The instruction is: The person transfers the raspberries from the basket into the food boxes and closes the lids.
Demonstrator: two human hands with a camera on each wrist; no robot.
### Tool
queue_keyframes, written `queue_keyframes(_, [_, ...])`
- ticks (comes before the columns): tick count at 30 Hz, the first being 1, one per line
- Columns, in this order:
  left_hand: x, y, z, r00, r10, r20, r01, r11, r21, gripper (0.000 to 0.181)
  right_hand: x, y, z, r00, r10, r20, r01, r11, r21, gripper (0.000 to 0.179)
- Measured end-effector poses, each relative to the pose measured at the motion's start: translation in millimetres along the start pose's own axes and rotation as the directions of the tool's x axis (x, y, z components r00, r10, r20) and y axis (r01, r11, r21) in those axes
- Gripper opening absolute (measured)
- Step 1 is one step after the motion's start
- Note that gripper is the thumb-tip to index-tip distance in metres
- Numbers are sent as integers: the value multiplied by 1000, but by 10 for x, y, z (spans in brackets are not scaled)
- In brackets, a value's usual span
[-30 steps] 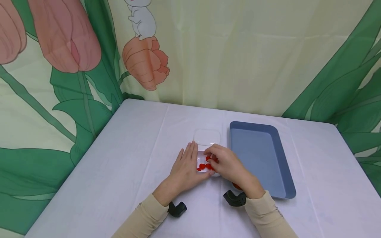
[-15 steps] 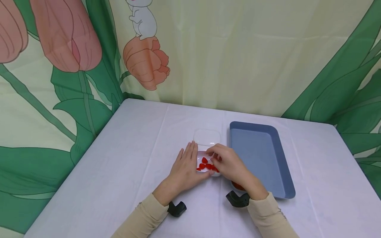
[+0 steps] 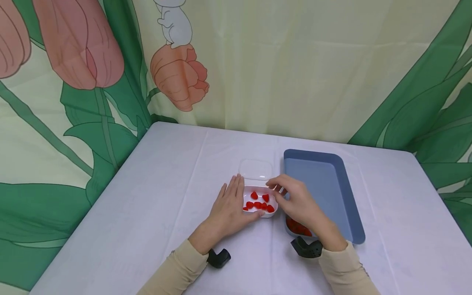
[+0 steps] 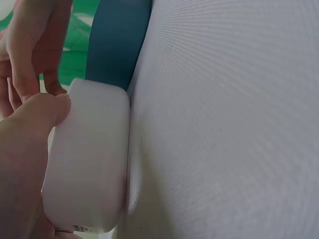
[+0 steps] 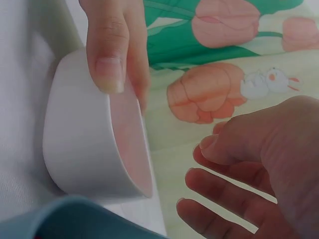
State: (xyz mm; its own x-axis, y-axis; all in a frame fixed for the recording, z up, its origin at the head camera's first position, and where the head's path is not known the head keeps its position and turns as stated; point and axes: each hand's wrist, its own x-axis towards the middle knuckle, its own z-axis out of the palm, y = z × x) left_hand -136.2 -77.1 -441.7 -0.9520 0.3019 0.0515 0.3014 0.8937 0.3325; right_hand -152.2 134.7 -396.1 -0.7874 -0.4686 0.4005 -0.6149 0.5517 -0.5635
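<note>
A small white box [image 3: 274, 212] holds several small red pieces [image 3: 257, 205], rounded and tapering like little strawberries. My left hand [image 3: 228, 209] lies along the box's left side with straight fingers, its thumb on the near rim; the left wrist view shows that thumb at the rim of the white box [image 4: 89, 154]. Just right of the box, over the tray's left edge, hovers my right hand [image 3: 296, 200]. Its fingers are loosely bent with nothing between them, and in the right wrist view the right hand [image 5: 249, 169] is apart from the box [image 5: 75, 134].
A blue-grey tray [image 3: 317, 180] stands right of the box, with more red pieces [image 3: 296, 226] in its near left corner, partly behind my right wrist. Behind the box lies a clear lid [image 3: 255, 169]. A printed curtain [image 3: 280, 73] hangs behind the white-covered table [image 3: 177, 180].
My right hand let go of a red piece inside the box, then drew back to the right, uncovering more of the box and the tray's red pieces. The left hand stayed in place.
</note>
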Motion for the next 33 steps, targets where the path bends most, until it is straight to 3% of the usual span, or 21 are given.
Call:
queue_keyframes(15, [-3, 5, -12, 999, -23, 30, 23, 1000, -16, 109, -212, 140, -184, 995, -9, -100, 4, 999, -52, 32])
queue_keyframes(33, [2, 8, -5, 1000, -23, 17, 23, 999, -26, 109, -411, 241, -321, 992, 41, -119, -52, 995, -90, 28])
